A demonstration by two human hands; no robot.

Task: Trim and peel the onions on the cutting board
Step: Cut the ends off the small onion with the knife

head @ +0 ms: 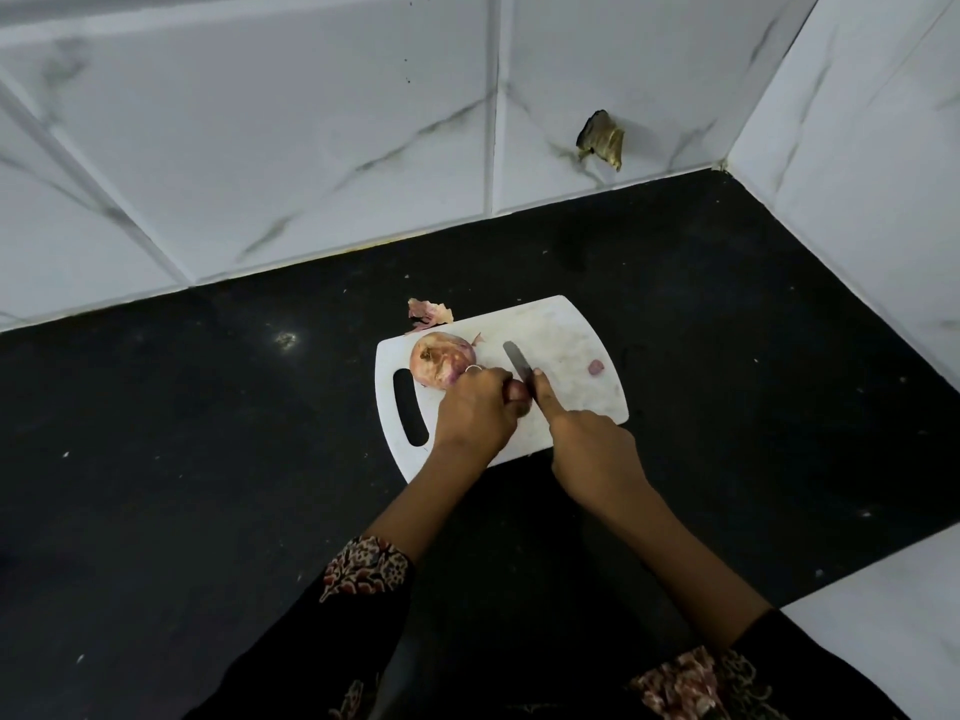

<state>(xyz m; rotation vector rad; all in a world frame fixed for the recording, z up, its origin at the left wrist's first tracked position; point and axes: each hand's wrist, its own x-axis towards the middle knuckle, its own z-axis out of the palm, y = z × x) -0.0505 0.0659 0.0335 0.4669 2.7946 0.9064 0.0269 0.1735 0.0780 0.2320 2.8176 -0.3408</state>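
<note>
A white cutting board (566,345) with a handle slot lies on the black counter. On its left part sits a large onion (440,362) in pinkish skin. My left hand (475,413) grips a second, smaller onion (518,393), mostly hidden under the fingers. My right hand (592,452) holds a knife (518,362); its forefinger lies along the blade's spine, and the blade rests against the small onion's right end. A small cut-off onion piece (596,367) lies on the board's right side.
Loose onion skin (428,311) lies on the counter just beyond the board's far left corner. White marbled wall tiles stand behind and to the right. A damaged patch (601,140) shows on the back wall. The black counter (208,433) spreads around the board.
</note>
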